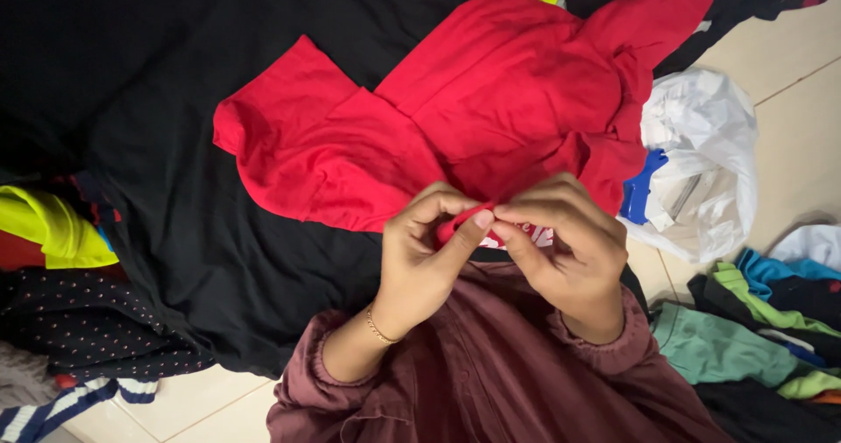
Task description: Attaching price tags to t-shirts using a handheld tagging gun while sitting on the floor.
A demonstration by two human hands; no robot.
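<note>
A red shirt (491,101) lies spread over a large black cloth (201,233) on the floor. My left hand (425,255) and my right hand (565,250) meet at the shirt's near edge. Both pinch the same fold of red fabric between thumb and fingers. A thin bracelet circles my left wrist. Maroon sleeves cover both forearms, and the maroon garment I wear fills the bottom of the view.
A white plastic bag (701,163) with a blue item sits to the right on the tiled floor. Green, teal and black clothes (753,338) pile at the lower right. Yellow, dotted and striped garments (61,320) lie at the left.
</note>
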